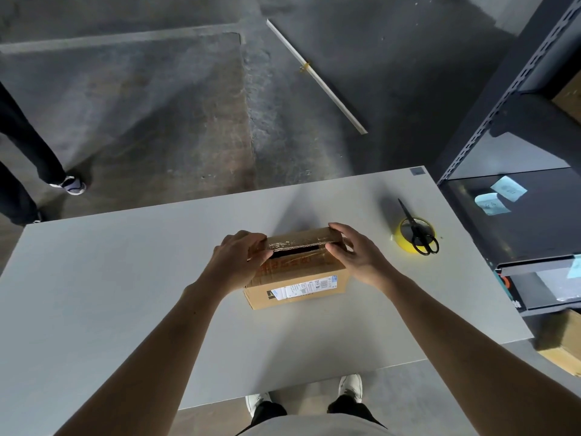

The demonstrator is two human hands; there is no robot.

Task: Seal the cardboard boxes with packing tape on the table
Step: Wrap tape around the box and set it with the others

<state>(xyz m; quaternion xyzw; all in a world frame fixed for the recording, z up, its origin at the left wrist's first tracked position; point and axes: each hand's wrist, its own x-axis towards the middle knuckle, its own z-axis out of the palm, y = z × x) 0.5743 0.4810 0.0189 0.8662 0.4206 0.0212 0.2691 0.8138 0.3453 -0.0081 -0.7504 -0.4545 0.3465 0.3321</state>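
Fingers (339, 229) grip the box (295, 269) on a grey table (125, 278), concrete floor (157, 121) beyond.

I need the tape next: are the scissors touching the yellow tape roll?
Touching. The head view shows the scissors lying across the top of the yellow tape roll.

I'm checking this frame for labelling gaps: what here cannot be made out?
All in the head view:
Inside of the box: only a dark slit shows on top.
Print on the label: too small and blurred.
Top ends of the box: covered by the left hand and right hand.
Top face of the tape roll: partly covered by the scissors lying across it.
Bystander: cut off by the left edge; only legs and a shoe show.
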